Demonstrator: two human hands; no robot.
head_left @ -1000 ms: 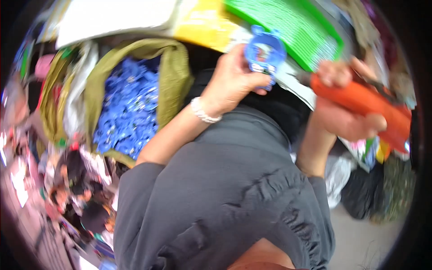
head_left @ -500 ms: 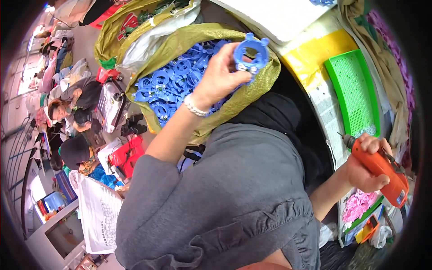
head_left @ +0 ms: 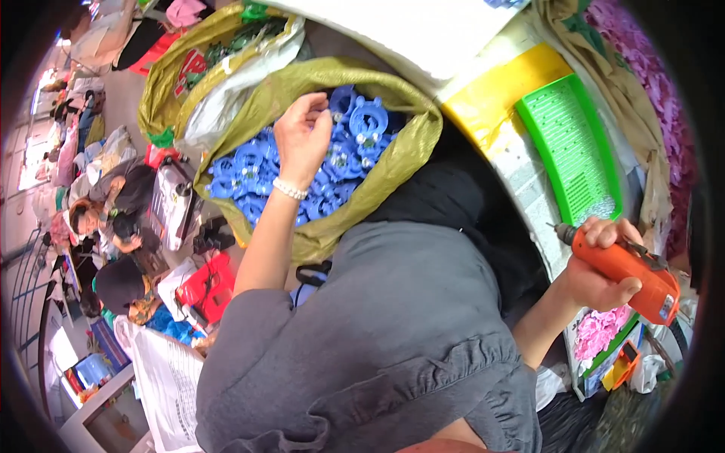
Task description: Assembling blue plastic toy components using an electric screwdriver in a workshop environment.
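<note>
My left hand [head_left: 302,143], a white bead bracelet at its wrist, is over a yellow-green woven sack [head_left: 332,72]. Its fingers are loosely bent and apart, with nothing seen between them. Below and around it lies a heap of blue plastic ring-shaped parts [head_left: 253,162], some with small silvery bits. One blue ring part [head_left: 368,118] rests on top, right of the hand. Over on the right, my right hand [head_left: 596,268] is wrapped around an orange electric screwdriver [head_left: 630,275], its thin bit pointing up and left.
A green perforated tray [head_left: 570,147] with small shiny pieces stands on the bench at right. Pink parts [head_left: 600,332] lie below it. A white surface [head_left: 400,34] adjoins the sack at the top. Another sack [head_left: 170,90] stands behind. Other people [head_left: 124,185] sit at left.
The left hand has let go of the blue ring part and moved left over the heap. The right hand still holds the screwdriver. The whole view has shifted slightly.
</note>
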